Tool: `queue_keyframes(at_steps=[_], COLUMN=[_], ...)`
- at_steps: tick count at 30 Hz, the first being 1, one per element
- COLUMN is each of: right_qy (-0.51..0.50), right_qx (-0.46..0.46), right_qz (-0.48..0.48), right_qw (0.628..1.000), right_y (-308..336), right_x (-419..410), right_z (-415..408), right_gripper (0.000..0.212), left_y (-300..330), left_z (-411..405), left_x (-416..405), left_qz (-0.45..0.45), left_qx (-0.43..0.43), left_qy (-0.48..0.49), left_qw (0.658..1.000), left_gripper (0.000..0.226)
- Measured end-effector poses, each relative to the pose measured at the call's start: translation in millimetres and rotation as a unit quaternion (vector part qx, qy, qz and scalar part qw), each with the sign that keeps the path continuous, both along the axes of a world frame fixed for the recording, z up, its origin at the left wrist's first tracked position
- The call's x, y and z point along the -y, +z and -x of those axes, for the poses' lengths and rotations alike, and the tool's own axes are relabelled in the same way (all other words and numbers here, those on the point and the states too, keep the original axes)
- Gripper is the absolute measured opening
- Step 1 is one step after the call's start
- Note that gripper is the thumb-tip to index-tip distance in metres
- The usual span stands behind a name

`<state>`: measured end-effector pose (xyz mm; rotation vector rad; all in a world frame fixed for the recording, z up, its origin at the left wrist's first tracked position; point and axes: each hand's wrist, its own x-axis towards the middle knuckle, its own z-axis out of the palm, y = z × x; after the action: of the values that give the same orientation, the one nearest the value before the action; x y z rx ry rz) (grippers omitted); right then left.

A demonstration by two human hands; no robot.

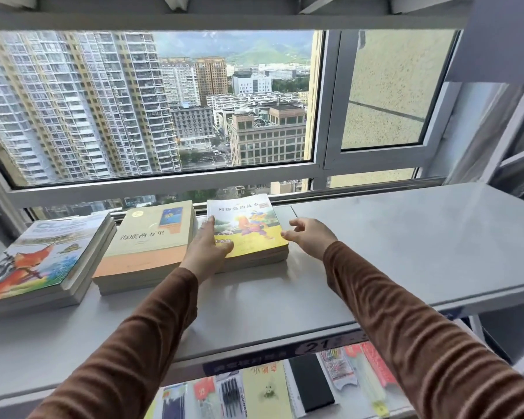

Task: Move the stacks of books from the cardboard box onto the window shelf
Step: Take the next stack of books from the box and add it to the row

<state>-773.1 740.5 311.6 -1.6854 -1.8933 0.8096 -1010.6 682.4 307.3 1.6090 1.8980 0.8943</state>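
Three stacks of books lie on the grey window shelf (405, 243). At the left is a stack topped by a fox picture cover (43, 258), then a stack with a cream and orange cover (147, 243), then a stack with a yellow cartoon cover (251, 225). My left hand (206, 249) lies flat on the left part of the yellow stack, fingers spread over its cover and edge. My right hand (310, 237) hovers at that stack's right edge with fingers apart, fingertips at or just off the cover. The cardboard box is out of view.
A large window with a grey frame (170, 179) runs just behind the shelf. Below the shelf's front edge, a lower level holds stationery packs and notebooks (266, 388). A metal shelf upright (478, 137) stands at the right.
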Motion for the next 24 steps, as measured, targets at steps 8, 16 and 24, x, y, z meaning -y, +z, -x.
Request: queue_keyframes(at_steps=[8,16,24], right_qy=[-0.059,-0.203,-0.352], right_qx=[0.066,0.108,0.147], right_qz=[-0.160,-0.152,-0.105], right_qw=[0.983,0.961,0.918], right_y=[3,-20,-59], right_x=[91,202,379], right_z=[-70,-184,-298], right_gripper=[0.036,0.031,0.032], left_y=[27,15,-30], left_z=[-58,-198,-362], left_x=[29,65,178], left_qz=[-0.125,-0.172,-0.143], left_qx=[-0.168,-0.154,-0.119], left_qy=[-0.149,-0.317,-0.480], left_qw=[0.966,0.920,0.857], left_gripper=[0.039,0.032,0.032])
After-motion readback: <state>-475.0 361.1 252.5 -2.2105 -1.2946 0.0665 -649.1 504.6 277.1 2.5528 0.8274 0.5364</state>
